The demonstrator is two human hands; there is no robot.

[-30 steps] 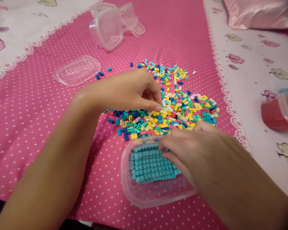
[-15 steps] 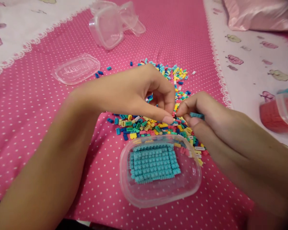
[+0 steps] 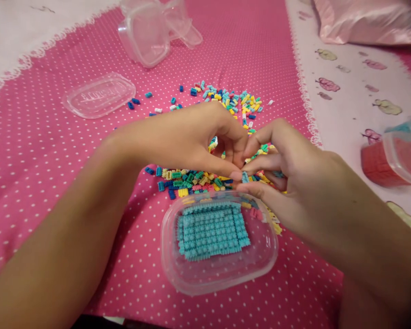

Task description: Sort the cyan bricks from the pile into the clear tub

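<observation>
Leftward, a clear lid lies at the upper left of the frame. Centrally, the left hand curls narrow over loose bricks; whether it grips anything, I cannot tell. Below, a turquoise brick panel sits in a clear tub. Right of centre, the right hand pinches a light-blue brick, seemingly positioning it; the next move calls for steady fingertips.
</observation>
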